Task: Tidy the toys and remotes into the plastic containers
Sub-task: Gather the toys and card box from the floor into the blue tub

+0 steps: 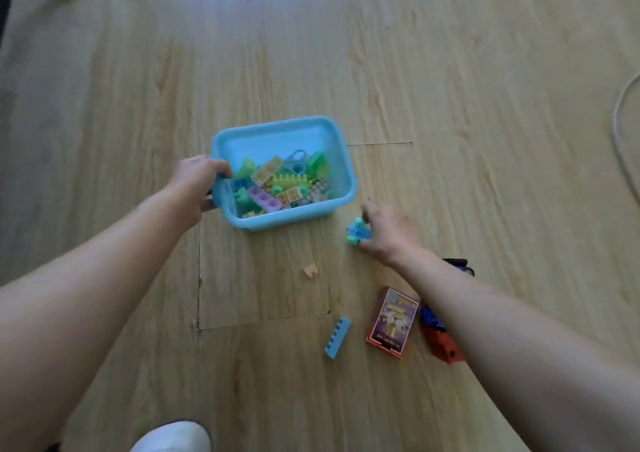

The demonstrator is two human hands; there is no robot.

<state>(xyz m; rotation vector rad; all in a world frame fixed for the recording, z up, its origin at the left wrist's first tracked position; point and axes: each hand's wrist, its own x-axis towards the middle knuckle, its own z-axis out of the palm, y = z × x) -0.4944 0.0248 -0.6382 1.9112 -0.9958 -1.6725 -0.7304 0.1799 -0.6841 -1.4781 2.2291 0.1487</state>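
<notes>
plastic block cluster looks light and rigid; my right hand pinches its sides; left hand grips the blue bin rim

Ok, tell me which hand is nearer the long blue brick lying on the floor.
Right. The right hand sits beyond the long blue brick, slightly right, pinching a blue-green block cluster. The left hand is farther, gripping the blue tub by its left rim.
</notes>
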